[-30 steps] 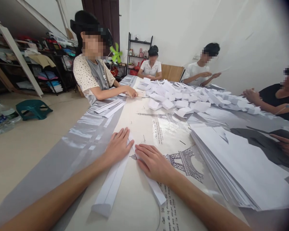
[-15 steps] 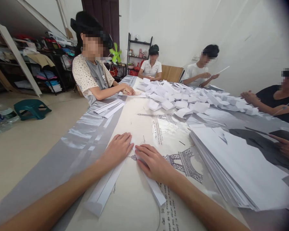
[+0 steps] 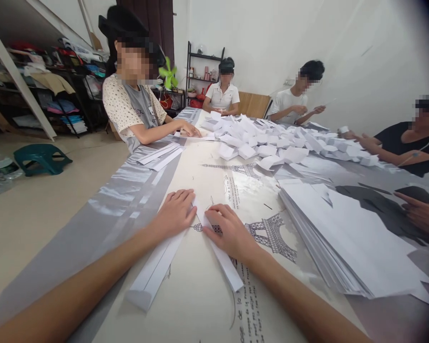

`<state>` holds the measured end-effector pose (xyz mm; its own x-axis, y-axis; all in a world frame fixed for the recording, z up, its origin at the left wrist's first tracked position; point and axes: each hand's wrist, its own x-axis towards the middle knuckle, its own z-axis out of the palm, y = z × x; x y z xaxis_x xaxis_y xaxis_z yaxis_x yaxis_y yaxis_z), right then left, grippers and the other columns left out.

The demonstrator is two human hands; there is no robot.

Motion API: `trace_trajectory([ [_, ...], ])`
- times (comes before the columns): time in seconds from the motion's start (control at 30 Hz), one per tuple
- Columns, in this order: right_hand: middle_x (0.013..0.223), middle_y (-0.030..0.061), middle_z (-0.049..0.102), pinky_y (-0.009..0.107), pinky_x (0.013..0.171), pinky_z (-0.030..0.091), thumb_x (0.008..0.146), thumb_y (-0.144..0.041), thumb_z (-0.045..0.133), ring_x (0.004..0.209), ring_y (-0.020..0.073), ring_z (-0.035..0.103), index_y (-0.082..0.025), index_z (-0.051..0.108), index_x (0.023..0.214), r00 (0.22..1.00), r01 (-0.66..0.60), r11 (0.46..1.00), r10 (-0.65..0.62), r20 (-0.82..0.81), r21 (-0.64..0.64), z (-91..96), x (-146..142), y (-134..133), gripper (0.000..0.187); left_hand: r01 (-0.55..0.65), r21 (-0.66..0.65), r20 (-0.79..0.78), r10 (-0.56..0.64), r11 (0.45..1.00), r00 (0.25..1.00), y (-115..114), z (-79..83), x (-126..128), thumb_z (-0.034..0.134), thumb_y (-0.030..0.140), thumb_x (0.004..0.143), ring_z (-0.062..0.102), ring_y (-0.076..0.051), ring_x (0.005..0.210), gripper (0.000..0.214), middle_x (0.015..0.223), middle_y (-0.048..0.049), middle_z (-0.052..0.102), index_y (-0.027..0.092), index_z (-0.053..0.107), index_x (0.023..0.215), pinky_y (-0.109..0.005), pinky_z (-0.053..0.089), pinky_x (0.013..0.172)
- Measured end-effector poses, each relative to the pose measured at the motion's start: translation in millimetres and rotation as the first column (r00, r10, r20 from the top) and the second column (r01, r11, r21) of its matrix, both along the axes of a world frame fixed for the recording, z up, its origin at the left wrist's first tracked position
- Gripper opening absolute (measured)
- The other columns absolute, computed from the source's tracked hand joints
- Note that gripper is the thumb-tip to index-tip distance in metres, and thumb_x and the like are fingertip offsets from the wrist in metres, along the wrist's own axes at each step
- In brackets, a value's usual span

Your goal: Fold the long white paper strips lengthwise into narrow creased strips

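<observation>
Both of my hands rest on folded white paper strips on a table cover printed with Eiffel Towers. My left hand [image 3: 175, 214] lies over the far end of the left paper strip [image 3: 153, 274], its fingers stretched forward and pressing down. That strip has a lengthwise crease and a loose curled near end. My right hand [image 3: 230, 233] rests on the narrower right paper strip [image 3: 229, 274], fingers bent, with the thumb apart from them. The two strips come close together at their far ends, between my hands. The undersides of my fingers are hidden.
To the right lies a stack of white paper sheets [image 3: 343, 238]. Beyond it is a heap of folded paper pieces [image 3: 268, 143]. Flat paper strips [image 3: 160, 156] lie far left, near a co-worker [image 3: 139, 105]. Several people sit around the table; a green stool [image 3: 42, 158] stands on the floor.
My right hand has shifted slightly right, opening a wider gap from my left hand, and its fingers are more bent. The far-right person now holds up a small white piece.
</observation>
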<state>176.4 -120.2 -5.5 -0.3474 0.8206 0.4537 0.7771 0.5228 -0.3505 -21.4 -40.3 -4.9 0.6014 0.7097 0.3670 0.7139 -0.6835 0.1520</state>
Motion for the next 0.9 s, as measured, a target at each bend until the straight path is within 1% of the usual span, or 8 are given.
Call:
trace_trajectory([
  [0.07,0.1,0.009,0.061,0.041,0.077,0.056,0.089,-0.024,0.065,0.095,0.0257,0.059,-0.021,0.059,0.102,0.993,0.11,0.993,-0.112,-0.028,-0.052,0.7,-2.3,-1.5,0.015,-0.02,-0.03,0.032,0.021,0.999,0.999,1.8,-0.5,0.9,0.039,0.03,0.097,0.048,-0.026,0.128,0.033,0.136,-0.0101,0.058,0.019,0.052,0.126,-0.043,0.035,0.106],
  [0.17,0.083,0.0027,0.058,0.033,0.062,0.05,0.088,-0.024,0.064,0.079,0.0212,0.058,-0.023,0.053,0.086,0.984,0.174,0.974,-0.178,-0.013,-0.145,2.1,-5.4,-4.0,0.011,-0.028,-0.066,0.075,0.033,0.997,0.997,4.9,-3.0,1.2,0.042,0.033,0.098,0.049,-0.025,0.126,0.033,0.132,-0.0085,0.059,0.021,0.049,0.127,-0.042,0.035,0.105],
  [0.33,0.073,-0.0021,0.056,0.028,0.055,0.043,0.085,-0.025,0.064,0.065,0.0161,0.053,-0.023,0.049,0.08,0.965,0.209,0.93,-0.247,-0.092,-0.302,6.6,-5.6,-6.8,0.017,-0.038,-0.109,0.123,0.051,0.993,0.991,5.5,-3.2,0.4,0.039,0.037,0.1,0.05,-0.026,0.124,0.032,0.13,-0.0096,0.059,0.021,0.047,0.127,-0.043,0.036,0.104],
  [0.43,0.069,-0.0036,0.056,0.026,0.053,0.04,0.086,-0.024,0.061,0.061,0.0145,0.051,-0.023,0.051,0.079,0.947,0.122,0.911,-0.226,-0.229,-0.393,9.3,-1.6,-7.0,0.012,-0.047,-0.146,0.167,0.072,0.988,0.983,5.8,-0.7,0.1,0.033,0.038,0.103,0.049,-0.025,0.126,0.034,0.132,-0.0093,0.058,0.022,0.047,0.129,-0.042,0.034,0.106],
  [0.53,0.067,-0.0039,0.056,0.026,0.055,0.041,0.086,-0.023,0.059,0.061,0.0135,0.051,-0.022,0.053,0.077,0.916,0.021,0.91,-0.183,-0.357,-0.414,11.6,4.7,-6.7,0.01,-0.04,-0.226,0.208,0.088,0.973,0.974,7.7,0.7,-0.8,0.029,0.041,0.104,0.048,-0.024,0.127,0.036,0.133,-0.0073,0.058,0.023,0.05,0.127,-0.043,0.033,0.108],
  [0.7,0.071,-0.0023,0.059,0.027,0.057,0.043,0.086,-0.027,0.062,0.063,0.0136,0.053,-0.021,0.057,0.074,0.85,0.013,0.916,-0.221,-0.478,-0.401,22.1,16.1,-6.6,0.014,-0.071,-0.302,0.31,0.168,0.951,0.936,8.0,1.0,-3.8,0.03,0.049,0.102,0.048,-0.025,0.129,0.044,0.136,-0.0074,0.058,0.023,0.053,0.129,-0.042,0.034,0.11],
  [0.8,0.075,-0.0009,0.061,0.027,0.061,0.045,0.088,-0.035,0.063,0.067,0.0143,0.056,-0.021,0.06,0.075,0.778,-0.028,0.907,-0.244,-0.579,-0.42,32.7,22.9,-8.0,0.019,-0.05,-0.284,0.372,0.159,0.957,0.914,4.7,6.7,-4.7,0.034,0.046,0.102,0.05,-0.025,0.127,0.039,0.132,-0.0061,0.06,0.023,0.057,0.124,-0.041,0.034,0.11],
  [0.9,0.073,-0.0015,0.06,0.026,0.054,0.043,0.09,-0.045,0.062,0.062,0.0137,0.054,-0.022,0.06,0.082,0.67,-0.117,0.866,-0.293,-0.682,-0.487,39.4,27.7,-10.3,0.025,0.022,-0.267,0.464,0.108,0.963,0.879,-0.8,17.8,-2.1,0.039,0.045,0.101,0.056,-0.024,0.116,0.034,0.118,-0.0057,0.066,0.022,0.063,0.109,-0.04,0.037,0.105],
])
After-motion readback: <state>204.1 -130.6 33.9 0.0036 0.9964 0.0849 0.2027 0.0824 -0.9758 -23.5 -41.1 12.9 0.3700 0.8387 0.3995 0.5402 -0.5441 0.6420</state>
